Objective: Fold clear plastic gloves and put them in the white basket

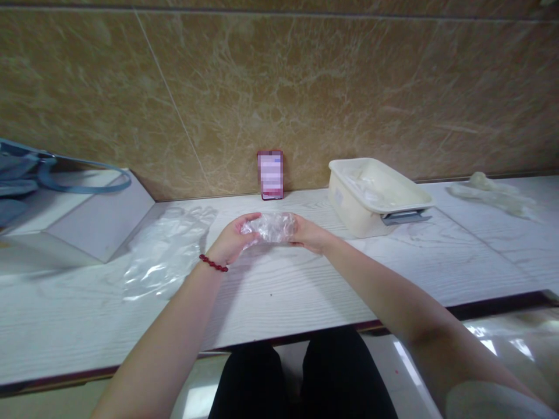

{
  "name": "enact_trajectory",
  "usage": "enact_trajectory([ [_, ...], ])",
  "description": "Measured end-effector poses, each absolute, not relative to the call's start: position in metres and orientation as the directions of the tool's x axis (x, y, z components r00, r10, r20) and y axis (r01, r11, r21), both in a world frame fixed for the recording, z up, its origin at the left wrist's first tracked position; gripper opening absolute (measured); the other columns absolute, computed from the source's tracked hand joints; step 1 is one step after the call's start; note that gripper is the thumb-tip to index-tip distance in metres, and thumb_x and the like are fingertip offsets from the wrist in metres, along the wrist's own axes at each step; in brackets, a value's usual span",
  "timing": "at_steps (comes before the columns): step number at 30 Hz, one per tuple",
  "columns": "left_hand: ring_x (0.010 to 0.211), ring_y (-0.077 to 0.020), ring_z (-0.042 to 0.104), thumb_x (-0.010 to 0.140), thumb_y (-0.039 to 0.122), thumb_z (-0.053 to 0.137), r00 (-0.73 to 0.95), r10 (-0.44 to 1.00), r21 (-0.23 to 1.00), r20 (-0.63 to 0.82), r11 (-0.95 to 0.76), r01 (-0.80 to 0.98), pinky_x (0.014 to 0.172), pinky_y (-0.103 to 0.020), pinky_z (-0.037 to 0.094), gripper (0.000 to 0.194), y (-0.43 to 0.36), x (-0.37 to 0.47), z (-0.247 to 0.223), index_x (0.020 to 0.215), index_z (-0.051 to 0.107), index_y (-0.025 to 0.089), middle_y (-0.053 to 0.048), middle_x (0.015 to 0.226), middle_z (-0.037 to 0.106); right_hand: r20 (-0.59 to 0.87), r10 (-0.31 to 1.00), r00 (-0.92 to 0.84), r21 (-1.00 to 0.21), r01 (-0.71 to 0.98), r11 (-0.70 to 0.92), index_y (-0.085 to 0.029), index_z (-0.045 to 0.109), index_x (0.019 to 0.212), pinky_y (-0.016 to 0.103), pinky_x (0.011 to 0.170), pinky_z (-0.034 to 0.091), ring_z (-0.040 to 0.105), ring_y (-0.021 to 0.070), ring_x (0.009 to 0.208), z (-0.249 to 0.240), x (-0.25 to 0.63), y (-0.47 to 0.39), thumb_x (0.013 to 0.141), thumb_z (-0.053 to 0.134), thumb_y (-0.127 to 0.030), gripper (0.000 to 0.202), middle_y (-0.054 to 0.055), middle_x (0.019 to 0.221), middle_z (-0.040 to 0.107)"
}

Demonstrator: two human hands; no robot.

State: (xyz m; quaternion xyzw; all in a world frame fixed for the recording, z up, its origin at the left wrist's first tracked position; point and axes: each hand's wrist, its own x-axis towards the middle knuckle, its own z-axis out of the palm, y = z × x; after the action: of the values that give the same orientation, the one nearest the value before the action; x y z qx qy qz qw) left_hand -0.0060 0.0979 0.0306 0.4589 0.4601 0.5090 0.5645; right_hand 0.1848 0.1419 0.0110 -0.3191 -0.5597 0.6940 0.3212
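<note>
Between my two hands is a crinkled bundle of clear plastic film [275,227], raised a little above the white wood-grain table [279,291]. My left hand [238,235], with a red bead bracelet [213,263] at the wrist, grips its left end between thumb and fingers. At the other end my right hand [307,233] is closed round the plastic, its fingers partly hidden behind it. What, if anything, lies inside the film cannot be made out. A flat clear plastic bag [168,253] is spread on the table left of my left hand.
A phone [271,176] leans upright against the brown marble wall [271,87]. Right of it stands a cream plastic bin [353,212] with clear plastic inside. Crumpled plastic [493,195] lies farther right. At left, a blue bag strap [87,187] rests over a white box [96,221].
</note>
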Motion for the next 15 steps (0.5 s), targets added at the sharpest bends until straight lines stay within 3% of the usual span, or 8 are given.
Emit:
enact_trajectory([
  [6,0.070,-0.0101,0.054,0.052,0.000,0.064,0.101,0.995,0.997,-0.020,0.027,-0.066,0.065,-0.018,0.041,0.053,0.0998,-0.0127,0.0280,0.102,0.058,0.016,-0.002,0.087,0.061,-0.100,0.867,-0.488,-0.987,-0.062,-0.149,-0.021,0.049,0.100,0.020,0.062,0.045,0.055,0.0089,0.070,0.0077,0.1837,0.1461,0.057,0.068,-0.013,0.048,-0.001,0.082,0.059],
  [10,0.077,-0.0104,0.054,0.050,-0.002,0.064,0.055,0.998,0.998,0.013,-0.010,-0.060,0.070,-0.018,0.041,0.060,0.1010,-0.0137,0.0278,0.106,0.057,0.018,-0.003,0.101,0.059,-0.131,0.887,-0.443,-0.984,-0.053,-0.172,-0.019,0.052,0.093,0.019,0.056,0.043,0.053,0.0072,0.060,0.0075,0.1825,0.1495,0.065,0.064,-0.020,0.031,-0.002,0.069,0.058],
  [13,0.073,-0.0095,0.053,0.051,0.000,0.065,0.001,0.999,0.999,0.050,-0.050,-0.018,0.065,-0.018,0.043,0.065,0.1009,-0.0100,0.0255,0.110,0.054,0.022,-0.003,0.109,0.055,-0.209,0.864,-0.459,-0.946,-0.127,-0.297,-0.019,0.052,0.085,0.021,0.056,0.043,0.053,0.0079,0.056,0.0115,0.1826,0.1501,0.074,0.055,-0.034,0.019,-0.002,0.064,0.057],
  [15,0.066,-0.0082,0.053,0.052,0.002,0.066,-0.036,0.997,0.998,0.067,-0.067,0.011,0.060,-0.018,0.043,0.066,0.1008,-0.0063,0.0223,0.113,0.053,0.024,-0.003,0.111,0.054,-0.270,0.814,-0.514,-0.879,-0.214,-0.427,-0.019,0.050,0.081,0.027,0.059,0.045,0.055,0.0104,0.058,0.0156,0.1832,0.1487,0.080,0.040,-0.048,0.031,-0.001,0.065,0.057],
])
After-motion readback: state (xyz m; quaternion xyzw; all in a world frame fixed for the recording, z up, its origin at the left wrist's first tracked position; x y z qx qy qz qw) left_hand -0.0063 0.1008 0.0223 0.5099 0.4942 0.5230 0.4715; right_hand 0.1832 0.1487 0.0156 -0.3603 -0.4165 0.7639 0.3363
